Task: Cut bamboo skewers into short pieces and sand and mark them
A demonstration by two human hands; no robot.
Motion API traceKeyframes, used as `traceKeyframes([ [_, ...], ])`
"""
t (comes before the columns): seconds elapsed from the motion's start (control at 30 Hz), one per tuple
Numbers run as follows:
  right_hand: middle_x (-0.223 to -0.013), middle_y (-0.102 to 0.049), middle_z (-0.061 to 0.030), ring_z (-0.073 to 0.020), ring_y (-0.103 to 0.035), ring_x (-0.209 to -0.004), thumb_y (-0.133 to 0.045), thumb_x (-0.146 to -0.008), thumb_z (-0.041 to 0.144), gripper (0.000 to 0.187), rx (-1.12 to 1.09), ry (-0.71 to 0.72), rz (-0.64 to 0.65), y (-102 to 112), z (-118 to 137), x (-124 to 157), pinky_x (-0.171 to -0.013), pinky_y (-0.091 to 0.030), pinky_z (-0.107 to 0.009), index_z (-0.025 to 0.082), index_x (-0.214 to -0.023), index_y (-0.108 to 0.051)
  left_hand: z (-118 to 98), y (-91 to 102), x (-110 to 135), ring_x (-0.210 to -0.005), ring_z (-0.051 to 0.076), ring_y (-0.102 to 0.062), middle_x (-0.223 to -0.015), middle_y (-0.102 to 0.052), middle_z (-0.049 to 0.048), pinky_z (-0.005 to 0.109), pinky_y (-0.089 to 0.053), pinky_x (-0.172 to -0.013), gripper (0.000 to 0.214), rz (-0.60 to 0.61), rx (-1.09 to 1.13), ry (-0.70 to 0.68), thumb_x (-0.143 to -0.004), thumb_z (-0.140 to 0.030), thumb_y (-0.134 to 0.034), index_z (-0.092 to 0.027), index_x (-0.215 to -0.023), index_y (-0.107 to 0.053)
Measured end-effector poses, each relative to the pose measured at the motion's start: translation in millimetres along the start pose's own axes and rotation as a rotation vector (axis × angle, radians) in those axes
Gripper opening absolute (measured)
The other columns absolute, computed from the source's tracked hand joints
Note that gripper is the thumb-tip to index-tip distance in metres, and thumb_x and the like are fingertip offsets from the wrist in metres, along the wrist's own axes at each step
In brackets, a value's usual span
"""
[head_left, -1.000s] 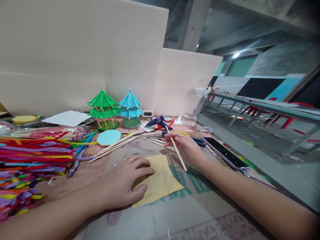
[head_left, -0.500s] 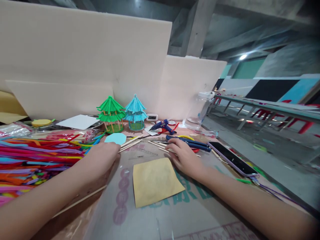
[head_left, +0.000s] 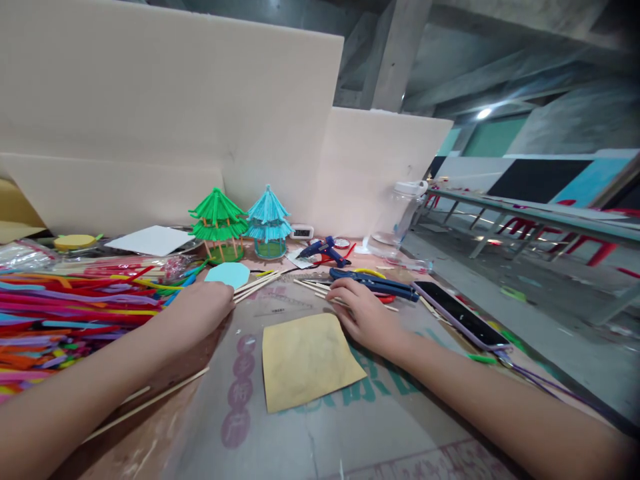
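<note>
My left hand (head_left: 204,308) is closed at the near ends of several thin wooden sticks (head_left: 259,284), with its fingertips partly hidden behind the hand. A pale blue paper disc (head_left: 227,274) lies just beyond it. My right hand (head_left: 367,315) rests with curved, slightly parted fingers over more wooden sticks (head_left: 311,288), touching them against the sheet. Behind that hand are blue-handled pliers (head_left: 383,283). Between my forearms a square of yellowish sandpaper-like sheet (head_left: 311,363) lies flat on the plastic-covered work surface (head_left: 280,450).
Colourful pipe cleaners (head_left: 75,307) are heaped at left. At the back stand a green pavilion model (head_left: 218,223), a blue one (head_left: 269,223), a glue gun (head_left: 327,249) and a clear plastic bottle (head_left: 393,220). A phone (head_left: 460,317) lies at right; two loose sticks (head_left: 150,403) lie near my left forearm.
The view has shifted slightly, so everything sits a little further left and higher. Both hands stay at the sticks; the right fingers have drawn slightly closer together.
</note>
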State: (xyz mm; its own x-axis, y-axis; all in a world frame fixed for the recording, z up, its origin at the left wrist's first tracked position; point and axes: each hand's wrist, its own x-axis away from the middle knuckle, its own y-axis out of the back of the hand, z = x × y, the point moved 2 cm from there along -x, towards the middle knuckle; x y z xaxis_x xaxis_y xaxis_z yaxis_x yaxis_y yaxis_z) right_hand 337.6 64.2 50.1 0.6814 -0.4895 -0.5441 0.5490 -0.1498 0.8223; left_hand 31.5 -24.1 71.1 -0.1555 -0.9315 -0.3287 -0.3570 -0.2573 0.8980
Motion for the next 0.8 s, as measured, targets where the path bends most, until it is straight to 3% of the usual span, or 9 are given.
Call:
traceKeyframes([
  [0.17,-0.108,-0.066,-0.0111,-0.0257,-0.063,-0.101,-0.048,-0.096,0.012,0.025,-0.003,0.080,-0.170,8,5,3,-0.087,-0.053,-0.043,0.022,-0.118,-0.056,-31,10.1,-13,-0.057,0.017,-0.051,-0.064,-0.058,0.0021,0.027,-0.029,-0.054,0.022,0.048,-0.086,0.122,-0.088,-0.033,-0.049,-0.020,-0.072,-0.057],
  [0.23,-0.098,-0.067,-0.0086,-0.0237,-0.063,-0.090,-0.048,-0.097,0.013,0.033,-0.001,0.150,-0.245,12,11,5,-0.079,-0.053,-0.040,0.024,-0.128,-0.052,-49,7.6,-13,-0.056,0.016,-0.054,-0.063,-0.061,-0.0008,0.025,-0.030,-0.053,0.021,0.115,0.012,0.104,-0.089,-0.036,-0.048,-0.022,-0.079,-0.061],
  [0.33,-0.092,-0.067,-0.0066,-0.0218,-0.060,-0.082,-0.050,-0.099,0.016,0.044,0.053,0.265,-0.250,16,25,6,-0.073,-0.051,-0.036,0.024,-0.141,-0.043,-74,-1.5,-3,-0.054,0.014,-0.054,-0.064,-0.064,-0.0024,0.023,-0.033,-0.050,0.025,0.238,0.245,0.042,-0.090,-0.039,-0.046,-0.023,-0.082,-0.063],
  [0.4,-0.092,-0.068,-0.0069,-0.0215,-0.059,-0.082,-0.052,-0.099,0.018,0.040,0.111,0.311,-0.219,17,33,6,-0.073,-0.049,-0.035,0.022,-0.139,-0.048,-86,-6.9,5,-0.054,0.014,-0.054,-0.065,-0.065,-0.0016,0.022,-0.033,-0.048,0.028,0.300,0.341,0.027,-0.090,-0.041,-0.045,-0.022,-0.083,-0.064],
  [0.5,-0.088,-0.069,-0.0073,-0.0212,-0.059,-0.081,-0.053,-0.099,0.021,0.018,0.097,0.283,-0.203,18,38,5,-0.072,-0.046,-0.035,0.020,-0.115,-0.062,-93,-10.4,12,-0.060,0.015,-0.059,-0.070,-0.068,-0.0004,0.023,-0.039,-0.050,0.032,0.316,0.416,-0.024,-0.093,-0.044,-0.045,-0.022,-0.084,-0.066],
  [0.53,-0.085,-0.069,-0.0070,-0.0209,-0.058,-0.079,-0.052,-0.100,0.023,0.013,0.042,0.236,-0.205,18,37,5,-0.072,-0.045,-0.035,0.020,-0.105,-0.064,-93,-10.7,13,-0.064,0.015,-0.061,-0.074,-0.070,0.0001,0.024,-0.042,-0.054,0.032,0.289,0.424,-0.063,-0.095,-0.043,-0.044,-0.022,-0.085,-0.066],
  [0.63,-0.077,-0.065,-0.0047,-0.0189,-0.058,-0.073,-0.045,-0.103,0.035,0.028,-0.310,-0.072,-0.202,17,28,3,-0.069,-0.045,-0.033,0.021,-0.087,-0.063,-86,-12.7,12,-0.083,0.018,-0.065,-0.090,-0.071,0.0027,0.029,-0.050,-0.073,0.024,0.100,0.377,-0.240,-0.097,-0.036,-0.048,-0.022,-0.093,-0.067],
  [0.7,-0.070,-0.064,-0.0023,-0.0179,-0.058,-0.066,-0.042,-0.103,0.046,0.033,-0.660,-0.325,-0.192,12,20,2,-0.064,-0.045,-0.031,0.021,-0.089,-0.061,-79,-17.9,12,-0.099,0.021,-0.063,-0.104,-0.069,0.0056,0.035,-0.049,-0.088,0.017,-0.028,0.303,-0.365,-0.093,-0.029,-0.053,-0.022,-0.101,-0.066],
  [0.8,-0.065,-0.066,-0.0015,-0.0173,-0.058,-0.059,-0.050,-0.096,0.057,0.036,-1.078,-0.558,-0.179,2,12,-1,-0.061,-0.046,-0.030,0.022,-0.089,-0.056,-71,-30.3,13,-0.111,0.024,-0.058,-0.119,-0.065,0.0075,0.039,-0.046,-0.097,0.024,-0.064,0.208,-0.454,-0.089,-0.027,-0.058,-0.022,-0.112,-0.064],
])
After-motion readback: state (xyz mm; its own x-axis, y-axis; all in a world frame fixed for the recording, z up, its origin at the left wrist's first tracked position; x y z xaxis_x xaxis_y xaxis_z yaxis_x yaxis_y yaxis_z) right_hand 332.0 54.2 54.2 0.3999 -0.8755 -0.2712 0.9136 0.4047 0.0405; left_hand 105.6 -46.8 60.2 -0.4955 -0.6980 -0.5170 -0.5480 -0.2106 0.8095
